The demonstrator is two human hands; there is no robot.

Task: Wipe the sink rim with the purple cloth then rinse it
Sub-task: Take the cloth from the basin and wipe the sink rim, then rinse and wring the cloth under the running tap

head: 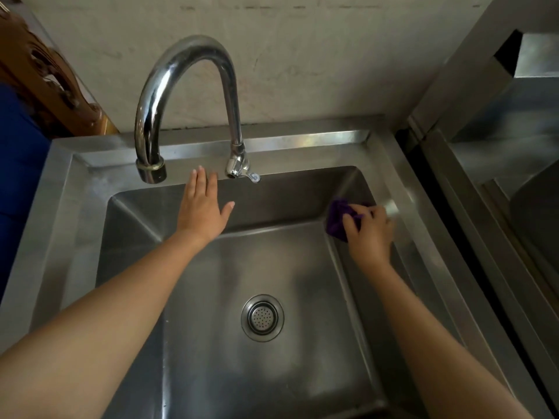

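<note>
- While the right hand (370,234) closes its fingers around the bunched purple cloth (340,217), it presses the cloth against the inner right edge of the sink (90,189), right of centre in the frame, where the basin wall meets the right-hand rim.
- Part of the cloth sticks out to the left of the fingers, hanging over the basin wall; the rest is hidden under the hand.
- At centre frame the left hand (203,207) is spread flat, fingers together and extended, thumb held out to the side; its fingertips reach the back edge of the basin, and whether they touch the steel I cannot tell.
- Both bare forearms stretch up from the lower corners of the frame across the basin.
- Inside the steel basin nothing lies loose; only the round drain strainer (262,317) sits in the floor, lower centre.
- Above the left hand, the curved chrome faucet (181,86) arches from its base on the back rim to a spout at upper left, with a small tap handle (253,176) at that base.
</note>
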